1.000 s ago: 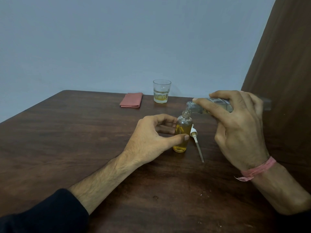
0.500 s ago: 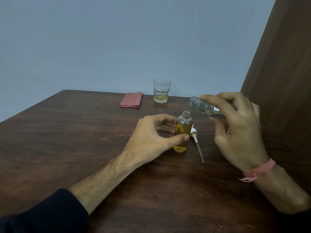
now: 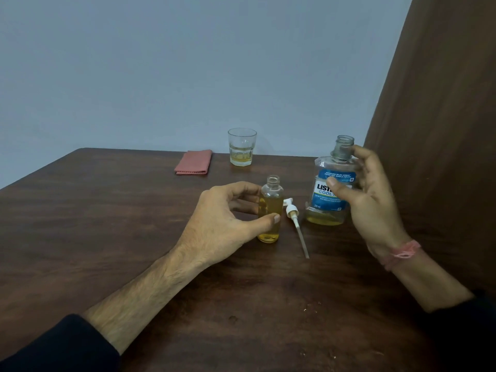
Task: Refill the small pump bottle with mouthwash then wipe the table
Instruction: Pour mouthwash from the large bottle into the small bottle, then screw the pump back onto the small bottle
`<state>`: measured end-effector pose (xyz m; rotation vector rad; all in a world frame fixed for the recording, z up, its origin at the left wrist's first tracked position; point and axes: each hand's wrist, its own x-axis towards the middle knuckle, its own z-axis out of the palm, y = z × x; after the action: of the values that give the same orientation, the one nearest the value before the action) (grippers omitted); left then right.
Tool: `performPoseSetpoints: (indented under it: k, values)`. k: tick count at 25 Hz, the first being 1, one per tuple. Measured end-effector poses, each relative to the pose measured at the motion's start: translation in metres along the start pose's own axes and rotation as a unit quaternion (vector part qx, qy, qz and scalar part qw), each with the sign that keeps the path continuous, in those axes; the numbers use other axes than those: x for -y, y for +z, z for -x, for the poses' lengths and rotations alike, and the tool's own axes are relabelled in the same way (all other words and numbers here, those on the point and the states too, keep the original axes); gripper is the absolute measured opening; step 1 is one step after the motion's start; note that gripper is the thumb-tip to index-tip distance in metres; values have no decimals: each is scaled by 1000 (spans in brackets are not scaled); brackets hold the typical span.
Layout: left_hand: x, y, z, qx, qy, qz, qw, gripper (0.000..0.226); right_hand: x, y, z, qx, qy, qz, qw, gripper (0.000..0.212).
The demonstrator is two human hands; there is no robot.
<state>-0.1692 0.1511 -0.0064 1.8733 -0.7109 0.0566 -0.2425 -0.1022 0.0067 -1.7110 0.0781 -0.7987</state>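
A small clear bottle [image 3: 271, 210], mostly full of yellow mouthwash and uncapped, stands upright on the dark wooden table [image 3: 107, 237]. My left hand [image 3: 225, 224] holds it between thumb and fingers. Its white pump head with a long dip tube [image 3: 295, 224] lies on the table just to its right. The large mouthwash bottle [image 3: 330, 183] with a blue label stands upright and open, a little yellow liquid at its bottom. My right hand [image 3: 367, 200] grips it from the right side, thumb across the label.
A folded pink cloth [image 3: 193, 162] lies near the table's far edge. A glass [image 3: 241, 150] with some yellow liquid stands right of it. A brown curtain [image 3: 442, 130] hangs along the right side. A few pale specks [image 3: 308, 307] dot the near tabletop.
My right hand has swung the large bottle from tilted over the small bottle's mouth back to upright, further right and down at the table. My left hand has stayed on the small bottle.
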Motion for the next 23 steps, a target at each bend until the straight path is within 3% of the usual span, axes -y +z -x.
performPoseSetpoints:
  k: [4, 12, 23]
  values:
    - [1, -3, -1, -13, -10, -19, 1000, 42, -5, -11, -13, -48, 58, -100, 992, 56]
    - [1, -6, -2, -50, -34, -36, 998, 45, -8, -22, -18, -65, 71, -130, 987, 72]
    - [3, -7, -2, -43, -43, -28, 998, 47, -7, -19, -13, -59, 30, -99, 993, 49]
